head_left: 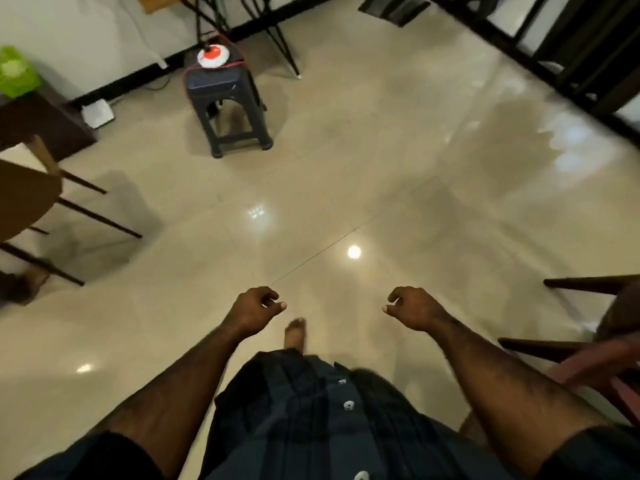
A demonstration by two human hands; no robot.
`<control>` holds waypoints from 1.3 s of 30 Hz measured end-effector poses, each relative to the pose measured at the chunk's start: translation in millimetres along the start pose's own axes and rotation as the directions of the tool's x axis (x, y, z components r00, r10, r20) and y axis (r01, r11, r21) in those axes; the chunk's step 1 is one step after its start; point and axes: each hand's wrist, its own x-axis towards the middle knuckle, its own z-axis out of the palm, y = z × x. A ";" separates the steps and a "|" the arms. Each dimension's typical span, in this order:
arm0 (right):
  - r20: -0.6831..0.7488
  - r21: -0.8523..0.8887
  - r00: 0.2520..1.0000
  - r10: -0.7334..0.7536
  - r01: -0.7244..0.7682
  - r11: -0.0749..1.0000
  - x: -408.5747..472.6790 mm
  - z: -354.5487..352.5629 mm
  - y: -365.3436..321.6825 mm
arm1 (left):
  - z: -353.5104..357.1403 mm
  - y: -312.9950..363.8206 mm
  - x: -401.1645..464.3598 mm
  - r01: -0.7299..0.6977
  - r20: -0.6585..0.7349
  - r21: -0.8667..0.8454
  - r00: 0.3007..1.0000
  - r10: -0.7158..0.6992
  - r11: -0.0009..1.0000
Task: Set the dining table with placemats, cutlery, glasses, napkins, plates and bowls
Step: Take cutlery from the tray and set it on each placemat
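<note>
Glossy floor (346,188) all round the stool (228,98); left hand (254,311) and right hand (414,308) hang loosely curled, empty. Bare feet, seemingly mid-stride, could slip or clip its legs.

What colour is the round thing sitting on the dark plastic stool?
White with a red-orange centre, on the round thing atop the dark plastic stool; head view.
</note>
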 end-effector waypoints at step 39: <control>-0.002 0.956 0.584 0.812 -0.238 0.174 248.3 -538.6 586.4 | 422.3 1094.2 573.7 -0.768 0.782 0.318 0.544 0.304 0.556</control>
